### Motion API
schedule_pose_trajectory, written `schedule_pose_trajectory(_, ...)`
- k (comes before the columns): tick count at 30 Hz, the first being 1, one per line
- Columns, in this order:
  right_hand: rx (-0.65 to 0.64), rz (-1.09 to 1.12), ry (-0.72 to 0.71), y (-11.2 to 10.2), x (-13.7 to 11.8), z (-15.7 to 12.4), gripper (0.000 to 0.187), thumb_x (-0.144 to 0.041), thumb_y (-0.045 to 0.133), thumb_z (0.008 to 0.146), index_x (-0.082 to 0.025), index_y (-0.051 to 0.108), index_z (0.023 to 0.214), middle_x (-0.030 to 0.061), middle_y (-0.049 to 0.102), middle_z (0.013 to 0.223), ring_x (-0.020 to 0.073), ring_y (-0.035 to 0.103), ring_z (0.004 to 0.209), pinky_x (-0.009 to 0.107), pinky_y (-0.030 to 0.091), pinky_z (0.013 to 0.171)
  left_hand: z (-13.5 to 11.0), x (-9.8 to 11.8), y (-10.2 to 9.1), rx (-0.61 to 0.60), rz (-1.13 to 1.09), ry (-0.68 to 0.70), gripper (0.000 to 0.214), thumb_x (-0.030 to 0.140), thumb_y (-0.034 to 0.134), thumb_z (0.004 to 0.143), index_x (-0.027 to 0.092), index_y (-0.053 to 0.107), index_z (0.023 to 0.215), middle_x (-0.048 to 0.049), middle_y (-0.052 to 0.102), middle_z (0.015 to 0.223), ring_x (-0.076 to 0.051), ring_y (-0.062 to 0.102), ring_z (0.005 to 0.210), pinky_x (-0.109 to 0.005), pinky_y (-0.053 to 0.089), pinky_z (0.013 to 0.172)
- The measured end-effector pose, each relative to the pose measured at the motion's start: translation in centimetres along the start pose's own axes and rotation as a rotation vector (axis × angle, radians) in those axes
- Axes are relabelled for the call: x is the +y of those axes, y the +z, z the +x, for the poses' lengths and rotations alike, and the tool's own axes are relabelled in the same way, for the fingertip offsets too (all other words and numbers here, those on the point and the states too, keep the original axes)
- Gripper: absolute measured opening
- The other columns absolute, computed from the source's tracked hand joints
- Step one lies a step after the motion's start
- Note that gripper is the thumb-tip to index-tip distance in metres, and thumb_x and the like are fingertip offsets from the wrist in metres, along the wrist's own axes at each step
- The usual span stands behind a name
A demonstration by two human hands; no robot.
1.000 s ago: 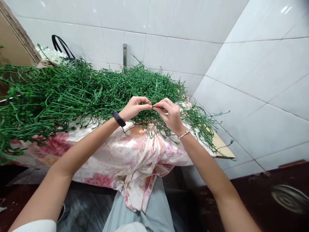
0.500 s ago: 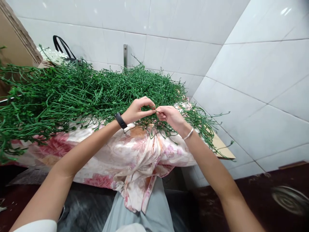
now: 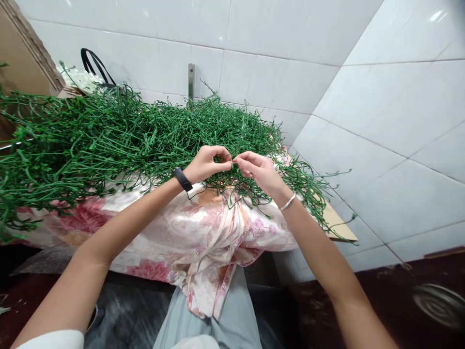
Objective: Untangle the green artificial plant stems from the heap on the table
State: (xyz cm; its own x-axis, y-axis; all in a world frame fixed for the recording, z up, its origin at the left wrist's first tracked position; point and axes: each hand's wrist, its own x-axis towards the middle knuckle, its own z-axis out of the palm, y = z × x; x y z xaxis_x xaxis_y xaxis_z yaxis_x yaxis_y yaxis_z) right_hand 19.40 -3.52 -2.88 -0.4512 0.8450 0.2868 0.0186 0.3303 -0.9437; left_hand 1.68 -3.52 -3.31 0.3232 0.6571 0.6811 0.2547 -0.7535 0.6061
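A large heap of thin green plastic stems [image 3: 174, 128] lies along the cloth-covered surface. In front of it my left hand [image 3: 210, 162], with a black band at the wrist, pinches a thin green stem by its end, mostly hidden by the fingers. My right hand [image 3: 256, 169], a white bracelet on its wrist, meets it fingertip to fingertip. Its thumb and index finger close on the same small spot, while the other fingers are loosely curled. The exact shape between the fingertips is too small to make out.
A floral cloth [image 3: 145, 237] drapes over the front edge and onto my lap. Loose stems hang over a cardboard sheet [image 3: 337, 223] at the right. White flowers [image 3: 82, 80] and a cardboard box [image 3: 25, 48] stand back left. Tiled walls [image 3: 276, 34] enclose the back and right.
My right hand has turned and its fingers have straightened from a tighter curl, fingertips still at the left ones. My left hand has barely moved. The view has shifted slightly.
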Motion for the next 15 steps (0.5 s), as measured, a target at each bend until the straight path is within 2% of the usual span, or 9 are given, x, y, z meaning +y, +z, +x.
schedule_pose_trajectory(3, 0.080, -0.164, -0.139, 0.2, -0.1, -0.2, 0.021, -0.033, 0.063, 0.069, -0.016, 0.060, 0.080, -0.0013, 0.052, 0.071, 0.0057, 0.042, 0.060, 0.021, 0.031, 0.052, 0.2, 0.0, -0.3, -0.004, -0.086, -0.088, 0.014, 0.026, 0.062, 0.067, 0.013, 0.060, 0.063, 0.0002, 0.057, 0.062, -0.008, 0.049, 0.059, -0.023, 0.039, 0.061)
schedule_pose_trajectory(6, 0.133, -0.221, -0.165, 0.4, 0.1, -0.2, 0.018, -0.033, 0.060, 0.072, -0.015, 0.059, 0.075, -0.0027, 0.048, 0.062, 0.0055, 0.039, 0.056, 0.021, 0.029, 0.050, 0.3, 0.0, -0.3, -0.008, -0.106, -0.095, 0.015, 0.028, 0.063, 0.067, 0.013, 0.061, 0.065, -0.0006, 0.059, 0.064, -0.008, 0.051, 0.061, -0.024, 0.040, 0.063)
schedule_pose_trajectory(10, 0.056, -0.064, -0.031, 0.2, 0.3, 0.0, 0.018, -0.031, 0.057, 0.074, -0.014, 0.056, 0.071, -0.0060, 0.035, 0.052, 0.0038, 0.030, 0.046, 0.021, 0.020, 0.045, 0.1, 0.1, 0.1, -0.008, -0.040, -0.028, 0.015, 0.028, 0.062, 0.069, 0.013, 0.060, 0.069, -0.0024, 0.061, 0.069, -0.010, 0.053, 0.065, -0.025, 0.042, 0.067)
schedule_pose_trajectory(15, -0.119, 0.126, 0.165, -0.5, 0.3, 0.1, 0.021, -0.029, 0.058, 0.072, -0.014, 0.048, 0.061, -0.0056, 0.034, 0.054, 0.0030, 0.029, 0.045, 0.021, 0.017, 0.043, -0.4, 0.3, 0.9, 0.030, 0.266, 0.234, 0.007, 0.020, 0.055, 0.072, 0.014, 0.057, 0.069, -0.0042, 0.060, 0.070, -0.013, 0.050, 0.072, -0.029, 0.040, 0.072)
